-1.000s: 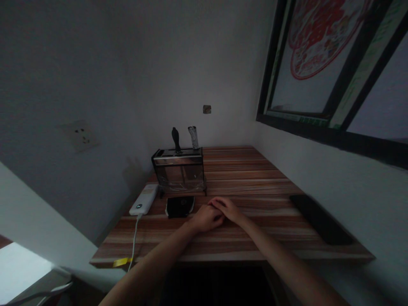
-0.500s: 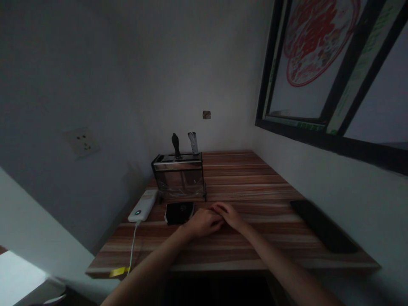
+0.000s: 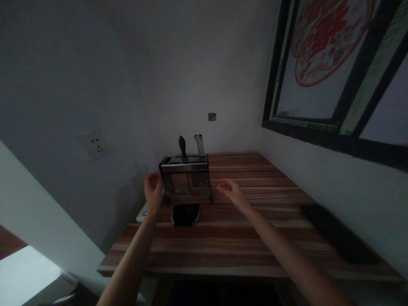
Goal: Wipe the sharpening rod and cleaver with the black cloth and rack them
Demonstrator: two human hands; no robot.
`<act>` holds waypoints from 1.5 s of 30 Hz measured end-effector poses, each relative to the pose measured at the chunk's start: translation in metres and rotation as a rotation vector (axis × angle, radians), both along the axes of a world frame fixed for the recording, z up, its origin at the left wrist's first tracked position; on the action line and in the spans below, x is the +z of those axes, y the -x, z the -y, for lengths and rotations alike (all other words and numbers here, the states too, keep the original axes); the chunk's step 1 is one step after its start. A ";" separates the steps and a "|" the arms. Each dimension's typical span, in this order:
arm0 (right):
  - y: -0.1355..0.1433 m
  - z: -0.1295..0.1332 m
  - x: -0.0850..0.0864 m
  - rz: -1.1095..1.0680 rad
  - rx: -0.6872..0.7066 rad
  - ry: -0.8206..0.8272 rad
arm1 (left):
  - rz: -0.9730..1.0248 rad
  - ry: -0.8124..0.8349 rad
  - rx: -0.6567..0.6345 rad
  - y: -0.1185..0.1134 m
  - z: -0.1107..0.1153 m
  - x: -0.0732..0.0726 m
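Observation:
A knife block (image 3: 188,187) with a dark frame and see-through panels stands on the table. A black-handled knife (image 3: 182,147) and a silvery-handled piece (image 3: 199,145) stick up from its top. Just beside the block's left end is my left hand (image 3: 153,193), raised with fingers bent and apart, holding nothing. To the right of the block hovers my right hand (image 3: 232,191), its fingers curved and parted, a small gap short of the frame. A black pouch-like item (image 3: 185,215) lies in front of the block.
Partly behind my left forearm is a white power bank (image 3: 142,214). A dark flat slab (image 3: 338,233) lies along the right side of the striped wooden table (image 3: 223,250). Walls rise at the left, back and right; a framed window (image 3: 321,114) is at the upper right.
My hands, together in front of the block half a second ago, have moved apart and forward to either side of it. The camera has turned slightly left.

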State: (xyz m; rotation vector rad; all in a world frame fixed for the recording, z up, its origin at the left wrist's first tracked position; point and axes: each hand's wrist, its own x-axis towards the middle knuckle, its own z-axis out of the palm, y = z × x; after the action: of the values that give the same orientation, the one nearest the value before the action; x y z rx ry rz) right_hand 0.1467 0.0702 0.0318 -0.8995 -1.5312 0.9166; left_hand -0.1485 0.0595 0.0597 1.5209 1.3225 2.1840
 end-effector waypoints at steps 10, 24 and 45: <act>0.026 -0.066 0.028 -0.024 0.087 0.048 | 0.150 0.344 -0.678 0.046 -0.051 0.010; 0.026 -0.071 0.042 -0.063 0.382 0.052 | 0.146 0.499 -0.736 0.050 -0.065 0.017; 0.001 -0.065 0.061 -0.046 0.320 0.005 | 0.061 0.404 -0.806 0.030 -0.070 0.026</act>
State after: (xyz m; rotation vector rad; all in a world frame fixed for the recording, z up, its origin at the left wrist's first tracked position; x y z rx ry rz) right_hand 0.1461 0.1351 0.0930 -0.6417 -1.6616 1.1610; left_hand -0.1783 0.1300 0.0861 1.4512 0.8342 1.3557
